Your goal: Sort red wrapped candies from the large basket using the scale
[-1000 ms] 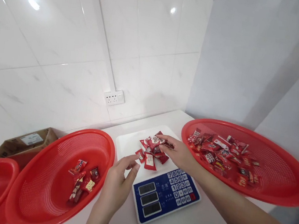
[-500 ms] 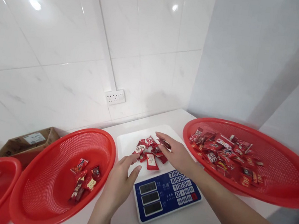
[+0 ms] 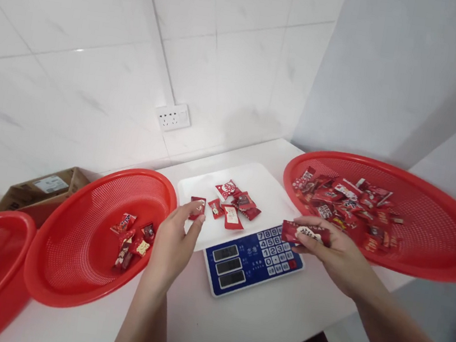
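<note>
My left hand (image 3: 176, 237) pinches a small dark-red wrapped candy (image 3: 197, 208) over the left side of the white weighing pan (image 3: 192, 186). My right hand (image 3: 331, 250) grips a longer maroon candy packet (image 3: 306, 234) with pale printing, held above the keypad's right end. Several red wrapped candies (image 3: 231, 217) lie loosely grouped on the pan between my hands. In front of the pan, the digital scale's blue panel (image 3: 252, 259) carries three displays and white number keys.
To the right, a large red mesh basket (image 3: 437, 223) holds many red candy packets. At left, another red basket (image 3: 75, 229) contains several candies, beside a partly visible red basket (image 3: 6, 264). A cardboard box (image 3: 42, 190) and wall socket (image 3: 173, 117) are behind.
My right hand has moved from over the pan to the right, now with a maroon packet. My left hand has drawn left, lifting a candy. The camera view has tilted down.
</note>
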The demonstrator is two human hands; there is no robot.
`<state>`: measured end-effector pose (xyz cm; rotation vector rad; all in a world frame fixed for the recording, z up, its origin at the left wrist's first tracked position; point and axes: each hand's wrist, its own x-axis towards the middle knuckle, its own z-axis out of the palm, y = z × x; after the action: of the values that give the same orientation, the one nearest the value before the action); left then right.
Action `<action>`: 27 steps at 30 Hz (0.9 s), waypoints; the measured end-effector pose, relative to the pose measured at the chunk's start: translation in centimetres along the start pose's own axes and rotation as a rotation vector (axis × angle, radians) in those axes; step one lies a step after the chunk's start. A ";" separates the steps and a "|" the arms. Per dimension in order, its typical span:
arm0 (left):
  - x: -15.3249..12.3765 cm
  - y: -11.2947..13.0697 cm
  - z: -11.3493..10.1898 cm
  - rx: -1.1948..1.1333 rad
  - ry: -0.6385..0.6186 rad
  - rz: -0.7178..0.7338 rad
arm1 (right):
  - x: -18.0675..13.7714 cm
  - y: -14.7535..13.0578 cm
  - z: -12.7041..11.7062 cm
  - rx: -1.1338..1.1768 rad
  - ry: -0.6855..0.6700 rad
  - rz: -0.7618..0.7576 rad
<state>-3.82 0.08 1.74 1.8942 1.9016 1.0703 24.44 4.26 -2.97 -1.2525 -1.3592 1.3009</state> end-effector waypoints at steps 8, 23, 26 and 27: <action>0.0 -0.7 2.3 0.431 -0.082 0.035 | -1.9 2.4 -0.9 0.075 -0.030 0.085; -1.9 3.0 -0.5 -0.106 0.258 0.027 | -2.8 1.3 0.0 -0.023 -0.087 0.030; -2.9 3.9 -0.9 -0.136 -0.041 0.076 | -3.3 0.4 0.9 -0.020 -0.157 0.013; -3.1 4.2 -0.8 -0.131 -0.174 0.081 | -3.5 0.0 1.4 -0.012 -0.189 0.008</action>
<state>-0.75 -3.57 4.01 1.9364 1.6335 0.9916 23.57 0.59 -2.95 -1.1674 -1.4963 1.4481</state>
